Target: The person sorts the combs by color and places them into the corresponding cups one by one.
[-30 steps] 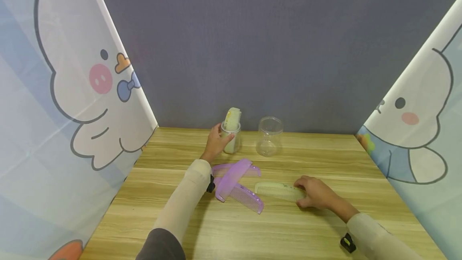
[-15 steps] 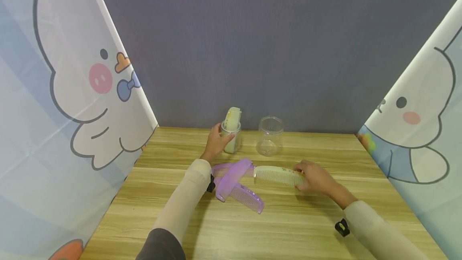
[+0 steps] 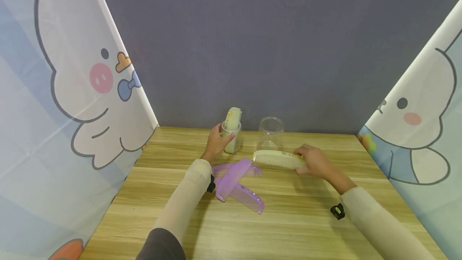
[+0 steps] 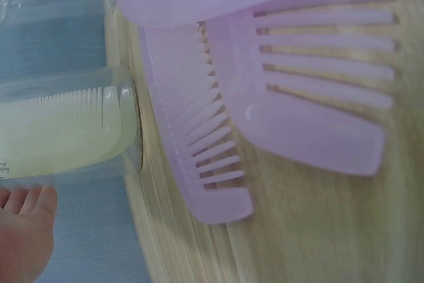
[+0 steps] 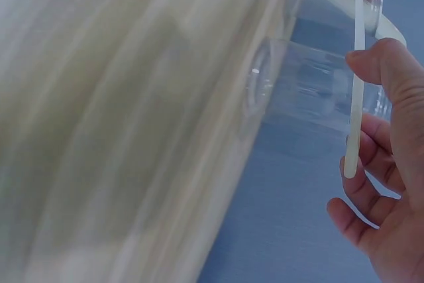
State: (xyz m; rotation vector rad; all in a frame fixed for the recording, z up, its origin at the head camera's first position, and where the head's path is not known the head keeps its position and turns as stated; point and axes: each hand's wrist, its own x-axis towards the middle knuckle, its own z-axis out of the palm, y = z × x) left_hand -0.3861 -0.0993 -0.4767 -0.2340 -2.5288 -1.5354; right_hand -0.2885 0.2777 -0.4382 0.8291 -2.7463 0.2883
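My left hand [image 3: 215, 143] holds a clear jar [image 3: 236, 143] at the back of the table, its thumb and fingers around the side. Pale yellow-green combs [image 3: 232, 118] stand in that jar and stick out above the rim; they show through its wall in the left wrist view. Raised over the table, another pale yellow-green comb [image 3: 272, 159] is pinched by one end between the thumb and fingers of my right hand [image 3: 312, 162]. The right wrist view shows this comb [image 5: 356, 111] edge-on. Its far end points left, toward the purple combs [image 3: 232, 179] lying crossed in a pile.
A second clear jar [image 3: 271, 126] stands right of the first, partly behind the raised comb. The wood-grain table [image 3: 288, 228] ends at a dark back panel [image 3: 252, 51]. Cartoon-printed cloth walls [image 3: 72, 71] flank both sides.
My right hand has lifted the yellow-green comb off the table and moved it back, toward the second jar. The left hand and its jar have stayed in place.
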